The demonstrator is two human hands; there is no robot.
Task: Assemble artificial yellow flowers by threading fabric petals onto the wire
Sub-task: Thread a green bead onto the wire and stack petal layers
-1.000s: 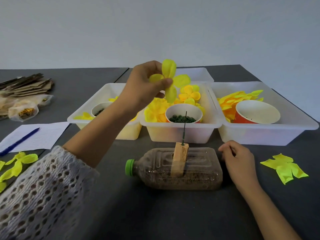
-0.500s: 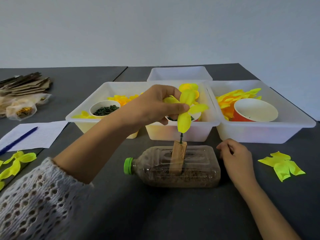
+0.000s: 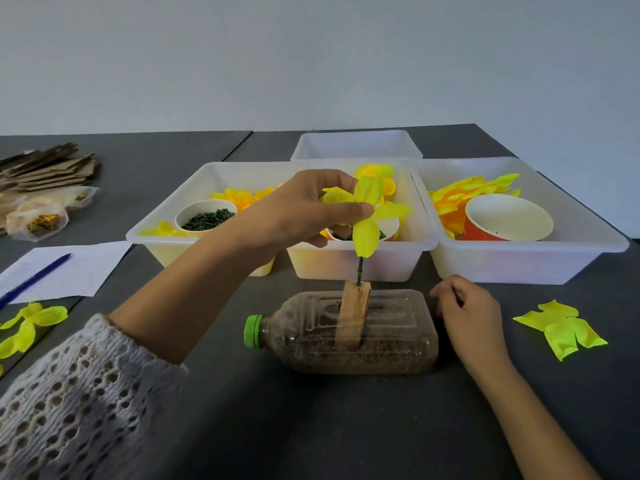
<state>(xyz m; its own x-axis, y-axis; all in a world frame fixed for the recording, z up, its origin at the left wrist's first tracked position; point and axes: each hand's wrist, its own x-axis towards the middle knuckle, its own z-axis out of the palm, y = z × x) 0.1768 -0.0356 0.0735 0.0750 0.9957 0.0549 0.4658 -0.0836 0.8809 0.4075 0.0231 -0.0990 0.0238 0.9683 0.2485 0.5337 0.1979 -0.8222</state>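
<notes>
From my remote seat I saw the dark table [image 3: 311,427] spread under both hands. Beyond them stood three white plastic bins in a row: the left bin [image 3: 166,237] behind the left forearm, the middle bin [image 3: 346,265] directly behind the left hand [image 3: 298,216], the right bin [image 3: 554,261] past the right hand [image 3: 467,320], holding an orange paper cup [image 3: 505,220]. A fourth bin [image 3: 356,143] sat farther back. Between the hands lay a clear plastic bottle [image 3: 346,334] on its side, green cap toward the left arm, with a wooden block [image 3: 356,306] standing up from it. The green wire [image 3: 360,270] rose from that block. The left hand pinched the yellow fabric petal piece [image 3: 367,216] at the wire's top, hiding the tip. The right hand rested loosely curled, holding nothing, beside the bottle's base. Loose yellow petals [image 3: 561,327] lay right of it.
</notes>
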